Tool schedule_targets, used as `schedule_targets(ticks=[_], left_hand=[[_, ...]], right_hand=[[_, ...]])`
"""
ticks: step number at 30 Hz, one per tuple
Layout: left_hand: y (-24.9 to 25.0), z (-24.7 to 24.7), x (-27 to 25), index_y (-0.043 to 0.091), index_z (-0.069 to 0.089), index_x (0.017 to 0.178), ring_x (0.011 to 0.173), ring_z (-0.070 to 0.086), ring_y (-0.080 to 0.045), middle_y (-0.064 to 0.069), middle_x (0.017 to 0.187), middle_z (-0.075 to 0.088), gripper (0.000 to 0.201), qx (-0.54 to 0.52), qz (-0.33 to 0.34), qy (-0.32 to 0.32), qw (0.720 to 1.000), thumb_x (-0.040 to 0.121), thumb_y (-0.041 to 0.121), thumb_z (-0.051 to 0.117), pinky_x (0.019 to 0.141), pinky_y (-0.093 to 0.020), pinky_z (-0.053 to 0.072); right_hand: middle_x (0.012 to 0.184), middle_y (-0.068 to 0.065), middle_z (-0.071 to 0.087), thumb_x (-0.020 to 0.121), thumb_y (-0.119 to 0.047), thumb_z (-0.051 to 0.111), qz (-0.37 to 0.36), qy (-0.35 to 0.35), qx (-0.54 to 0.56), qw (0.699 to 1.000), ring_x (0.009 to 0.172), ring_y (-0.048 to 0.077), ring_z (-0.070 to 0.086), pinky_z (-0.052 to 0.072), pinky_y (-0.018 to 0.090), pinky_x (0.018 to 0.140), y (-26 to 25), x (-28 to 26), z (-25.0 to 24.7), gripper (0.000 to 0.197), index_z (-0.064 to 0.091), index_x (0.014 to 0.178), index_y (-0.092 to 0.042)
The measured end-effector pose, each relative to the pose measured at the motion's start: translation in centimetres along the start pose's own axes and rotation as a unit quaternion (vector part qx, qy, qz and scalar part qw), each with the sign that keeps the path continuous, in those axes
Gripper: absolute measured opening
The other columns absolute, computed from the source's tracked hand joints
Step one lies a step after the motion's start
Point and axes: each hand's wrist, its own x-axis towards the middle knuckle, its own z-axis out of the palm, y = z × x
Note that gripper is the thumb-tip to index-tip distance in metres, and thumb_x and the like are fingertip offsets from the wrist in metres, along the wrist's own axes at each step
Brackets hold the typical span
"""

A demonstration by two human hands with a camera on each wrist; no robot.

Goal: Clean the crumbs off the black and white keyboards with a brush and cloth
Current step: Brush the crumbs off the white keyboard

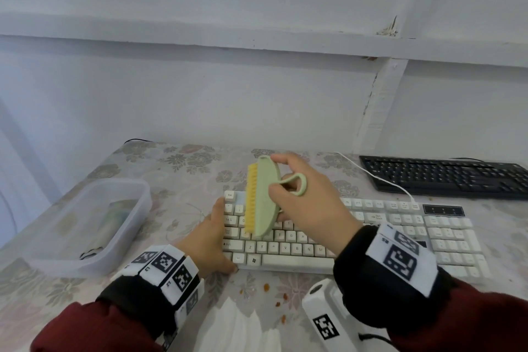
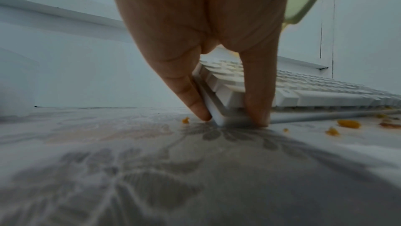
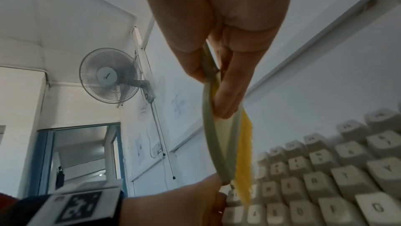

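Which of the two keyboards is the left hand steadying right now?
The white keyboard: the left hand grips its left end. The black keyboard lies untouched, far right.

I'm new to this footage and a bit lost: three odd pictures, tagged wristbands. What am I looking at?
No machine here: a person wears three cameras. One on the head looks down at the table; one on each wrist looks along the fingers. The right hand holds a green brush with yellow bristles over the white keyboard. The left hand steadies that keyboard's left end. Orange crumbs, a black keyboard and a clear plastic box also lie on the table.
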Motion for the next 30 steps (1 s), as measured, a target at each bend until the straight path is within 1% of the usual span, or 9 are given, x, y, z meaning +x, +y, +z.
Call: schedule_targets(ticks=[3, 7, 9, 13, 17, 20, 24, 28, 30], left_hand=[[0.1, 0.0, -0.1, 0.024, -0.004, 0.142, 0.095, 0.053, -0.007, 0.007, 0.110, 0.048, 0.116, -0.003, 0.000, 0.000, 1.000, 0.063, 0.016, 0.081, 0.078, -0.017, 0.045], [0.2, 0.0, -0.1, 0.023, 0.002, 0.140, 0.087, 0.052, 0.000, 0.011, 0.105, 0.049, 0.111, -0.013, 0.009, 0.003, 1.000, 0.062, 0.015, 0.080, 0.065, -0.010, 0.044], [0.1, 0.0, -0.1, 0.023, 0.001, 0.141, 0.089, 0.052, -0.001, 0.010, 0.107, 0.048, 0.112, -0.012, 0.011, 0.000, 1.000, 0.063, 0.016, 0.080, 0.066, -0.010, 0.043], [0.3, -0.1, -0.1, 0.024, -0.002, 0.141, 0.092, 0.051, -0.003, 0.008, 0.109, 0.047, 0.113, -0.004, 0.008, -0.002, 1.000, 0.064, 0.016, 0.080, 0.070, -0.011, 0.042], [0.2, -0.1, -0.1, 0.024, 0.002, 0.141, 0.087, 0.052, -0.001, 0.011, 0.106, 0.048, 0.111, -0.014, 0.010, 0.001, 1.000, 0.062, 0.014, 0.080, 0.063, -0.008, 0.043], [0.1, 0.0, -0.1, 0.024, 0.003, 0.140, 0.086, 0.051, 0.001, 0.011, 0.105, 0.048, 0.110, -0.008, 0.012, 0.003, 1.000, 0.062, 0.016, 0.080, 0.063, -0.009, 0.043], [0.1, 0.0, -0.1, 0.023, -0.002, 0.142, 0.091, 0.050, -0.005, 0.009, 0.107, 0.046, 0.114, 0.003, 0.004, 0.004, 1.000, 0.064, 0.019, 0.081, 0.074, -0.012, 0.042], [0.0, 0.1, 0.0, 0.022, 0.001, 0.141, 0.089, 0.053, -0.004, 0.008, 0.107, 0.049, 0.113, -0.003, 0.014, 0.006, 1.000, 0.062, 0.017, 0.081, 0.066, -0.010, 0.043], [-0.1, 0.2, 0.1, 0.020, 0.005, 0.141, 0.090, 0.053, -0.003, 0.007, 0.109, 0.050, 0.111, -0.009, 0.029, 0.012, 0.999, 0.061, 0.019, 0.082, 0.067, -0.009, 0.044]], right_hand=[[0.073, 0.011, 0.056, 0.088, -0.013, 0.051, 0.016, -0.036, -0.018, 0.999, 0.062, 0.024, 0.052, 0.055, 0.051, 0.066, 0.7, -0.3, 1.0, 0.036, 0.051, 0.122, -0.025], [0.067, 0.003, 0.050, 0.087, -0.010, 0.052, 0.028, -0.076, 0.001, 0.997, 0.060, 0.015, 0.047, 0.055, 0.047, 0.064, 0.8, -1.6, 1.8, 0.027, 0.056, 0.110, -0.023], [0.071, 0.006, 0.054, 0.086, -0.009, 0.053, 0.033, -0.075, 0.012, 0.997, 0.063, 0.016, 0.054, 0.060, 0.041, 0.064, 0.6, -1.3, 1.3, 0.027, 0.058, 0.111, -0.020], [0.085, 0.025, 0.061, 0.087, -0.013, 0.052, 0.011, -0.013, 0.004, 1.000, 0.071, 0.037, 0.058, 0.056, 0.052, 0.064, 0.6, -0.3, 0.8, 0.036, 0.054, 0.120, -0.026], [0.071, 0.011, 0.055, 0.087, -0.013, 0.051, 0.014, -0.053, -0.015, 0.998, 0.063, 0.018, 0.050, 0.054, 0.052, 0.065, 1.1, -1.4, 2.1, 0.033, 0.054, 0.116, -0.028], [0.072, 0.007, 0.055, 0.087, -0.012, 0.052, 0.017, -0.065, -0.004, 0.998, 0.064, 0.019, 0.051, 0.054, 0.052, 0.067, 0.6, -1.8, 1.9, 0.030, 0.056, 0.114, -0.024], [0.079, 0.025, 0.058, 0.087, -0.012, 0.051, -0.002, -0.007, 0.012, 1.000, 0.071, 0.040, 0.058, 0.054, 0.053, 0.064, 0.3, -0.8, 1.5, 0.039, 0.053, 0.123, -0.027], [0.068, 0.006, 0.055, 0.089, -0.013, 0.050, -0.004, -0.044, -0.015, 0.999, 0.057, 0.016, 0.049, 0.055, 0.046, 0.062, 0.9, -1.6, 2.9, 0.040, 0.050, 0.127, -0.026], [0.065, -0.001, 0.053, 0.089, -0.013, 0.050, 0.003, -0.069, -0.025, 0.997, 0.058, 0.013, 0.048, 0.056, 0.048, 0.067, 0.8, -2.1, 3.0, 0.039, 0.050, 0.125, -0.026]])
